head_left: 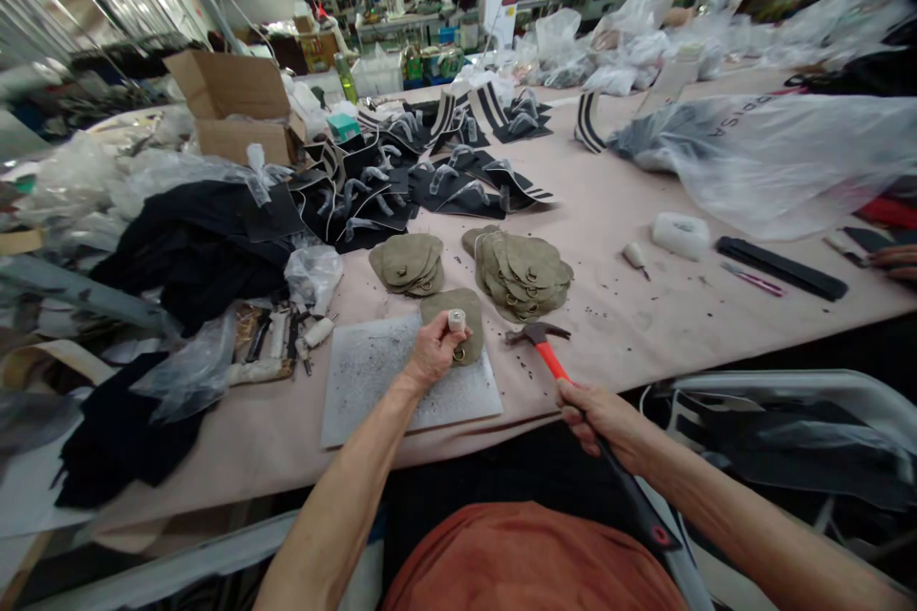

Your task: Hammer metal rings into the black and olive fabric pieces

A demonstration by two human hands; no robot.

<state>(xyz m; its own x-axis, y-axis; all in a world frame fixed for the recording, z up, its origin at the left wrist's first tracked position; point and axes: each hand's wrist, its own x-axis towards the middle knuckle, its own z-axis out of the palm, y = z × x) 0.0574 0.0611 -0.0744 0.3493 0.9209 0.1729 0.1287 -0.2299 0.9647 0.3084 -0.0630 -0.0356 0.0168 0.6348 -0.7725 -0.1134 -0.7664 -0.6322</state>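
My left hand (433, 349) is closed round an upright hand punch, its white-wrapped top (457, 318) showing above the fingers; its lower end is hidden. Beneath it an olive fabric piece (437, 305) with a metal ring lies on a white, pitted board (373, 401). My right hand (598, 415) grips a claw hammer (550, 353) by its orange and black handle, the head just right of the board and apart from the punch. Beyond the board are two stacks of similar olive pieces, a smaller stack (406, 263) at left and a larger stack (526, 272) at right.
Left of the board lie several wrapped hand tools (279, 334) and dark cloth (207, 248). Black pieces with striped straps (458, 181) cover the table's far part. At right are an awl-like tool (634, 256), a black case (780, 267) and a large plastic bag (774, 153).
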